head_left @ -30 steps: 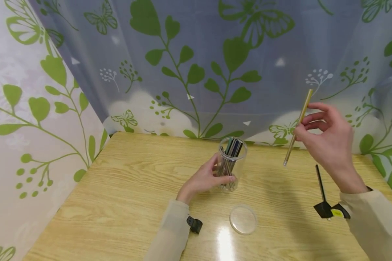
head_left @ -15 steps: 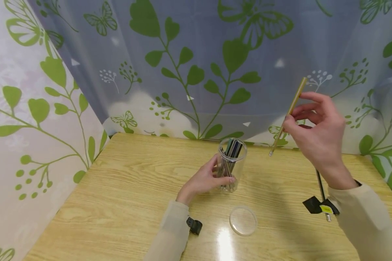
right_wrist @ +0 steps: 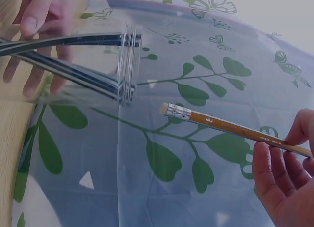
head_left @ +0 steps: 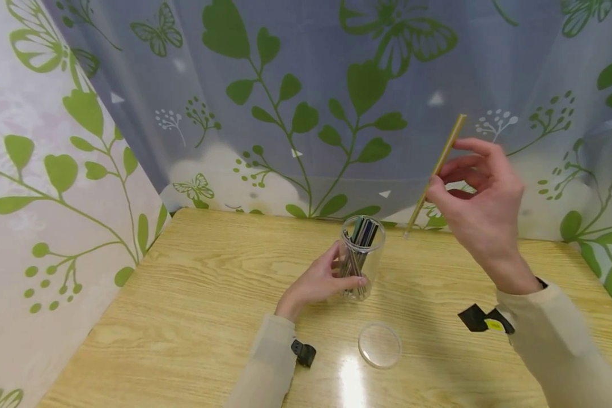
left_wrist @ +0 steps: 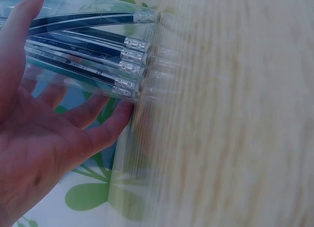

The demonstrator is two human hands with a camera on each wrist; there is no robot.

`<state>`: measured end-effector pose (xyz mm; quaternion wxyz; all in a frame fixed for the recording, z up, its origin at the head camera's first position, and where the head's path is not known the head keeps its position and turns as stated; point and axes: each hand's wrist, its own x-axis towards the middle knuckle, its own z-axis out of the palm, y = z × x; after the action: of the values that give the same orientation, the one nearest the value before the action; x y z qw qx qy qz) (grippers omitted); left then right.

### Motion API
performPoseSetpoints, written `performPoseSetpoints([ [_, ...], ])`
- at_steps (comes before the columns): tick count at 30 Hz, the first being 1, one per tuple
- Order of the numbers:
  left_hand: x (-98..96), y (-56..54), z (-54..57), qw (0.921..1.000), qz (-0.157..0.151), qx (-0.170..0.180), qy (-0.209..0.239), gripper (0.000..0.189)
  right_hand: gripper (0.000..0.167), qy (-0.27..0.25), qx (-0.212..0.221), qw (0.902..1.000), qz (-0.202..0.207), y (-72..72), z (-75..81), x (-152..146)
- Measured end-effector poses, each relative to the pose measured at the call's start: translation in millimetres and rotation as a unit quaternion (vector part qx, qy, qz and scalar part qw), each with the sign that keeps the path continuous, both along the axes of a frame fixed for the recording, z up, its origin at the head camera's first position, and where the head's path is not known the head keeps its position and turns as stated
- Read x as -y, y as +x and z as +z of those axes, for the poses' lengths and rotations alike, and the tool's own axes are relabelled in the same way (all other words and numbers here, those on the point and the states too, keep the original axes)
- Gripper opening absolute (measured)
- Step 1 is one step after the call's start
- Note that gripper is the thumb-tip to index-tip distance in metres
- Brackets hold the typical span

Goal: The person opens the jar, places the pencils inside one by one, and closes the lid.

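Observation:
A clear jar (head_left: pixel 374 263) stands on the table with several dark pencils (head_left: pixel 365 231) leaning inside, their eraser ends down at its base. My left hand (head_left: pixel 316 279) wraps round the jar's lower side, thumb across the front. To the right, my right hand (head_left: pixel 484 209) pinches a yellow pencil (head_left: pixel 441 164) between thumb and fingers, up in the air and tilted. Its eraser end (right_wrist: pixel 176 111) points down toward the jar, a short gap from the rim (right_wrist: pixel 130 65) in the right wrist view.
A round clear lid (head_left: pixel 379 345) lies on the wooden table (head_left: pixel 209 294) in front of the jar. Behind the table hangs a leaf-patterned curtain (head_left: pixel 306 85). A black wrist strap piece (head_left: pixel 473 318) sticks out by the right sleeve.
My right hand has moved left with the yellow pencil, bringing its eraser end closer to the jar. A dark pencil on the table has become hidden behind my right arm. The left hand stays put.

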<state>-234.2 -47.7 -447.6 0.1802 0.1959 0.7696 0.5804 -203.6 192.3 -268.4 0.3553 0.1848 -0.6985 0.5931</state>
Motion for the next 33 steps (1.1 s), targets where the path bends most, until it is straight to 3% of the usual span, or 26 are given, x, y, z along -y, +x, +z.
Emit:
performPoseSetpoints([
  [18,-2.1,-0.1,-0.2,1.0,-0.004,0.0,-0.001,0.059,0.049,0.013,-0.013,0.9998,0.004,-1.8,-7.2,16],
  [25,-2.2,0.6,1.3,0.9999,0.004,0.012,0.003,0.076,0.048,0.03,-0.034,0.9989,0.009,-3.7,-10.4,25],
  [33,-2.7,0.0,0.3,0.9998,0.008,0.018,0.007,0.072,0.047,0.066,-0.032,0.9972,0.012,-8.1,-20.9,31],
])
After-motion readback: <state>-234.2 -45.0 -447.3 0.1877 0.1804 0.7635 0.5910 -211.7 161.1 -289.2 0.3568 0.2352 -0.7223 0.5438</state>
